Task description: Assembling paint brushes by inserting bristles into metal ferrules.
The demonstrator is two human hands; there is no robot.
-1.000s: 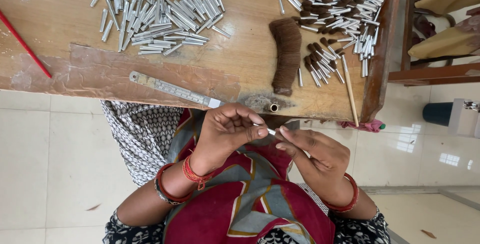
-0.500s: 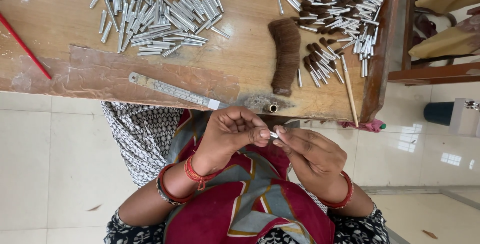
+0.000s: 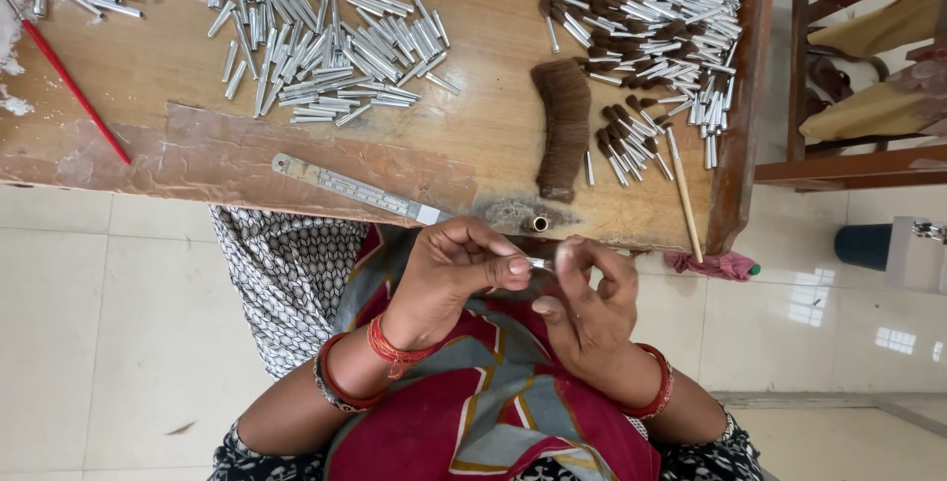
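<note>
My left hand (image 3: pixel 449 274) pinches a small metal tube (image 3: pixel 538 264) between thumb and forefinger, above my lap just below the table edge. My right hand (image 3: pixel 592 308) is close against it, its blurred fingertips meeting the tube's free end. Whether those fingers grip anything is unclear. On the wooden table (image 3: pixel 148 155) lie a heap of bare silver tubes (image 3: pixel 326 37), a heap of tubes filled with brown bristle (image 3: pixel 641 27) and a bundle of brown hair (image 3: pixel 564 126).
A metal ruler (image 3: pixel 355 188), a small brass ring (image 3: pixel 540 223) and a thin wooden stick (image 3: pixel 683 190) lie near the table's front edge. A red stick (image 3: pixel 69 76) lies at the left. A pink cloth (image 3: pixel 725 264), a wooden chair (image 3: pixel 848 160) and a dark bin (image 3: pixel 863 244) are at the right.
My right hand has moved left and up until its fingertips meet the tube in my left hand. My left hand has stayed almost in place.
</note>
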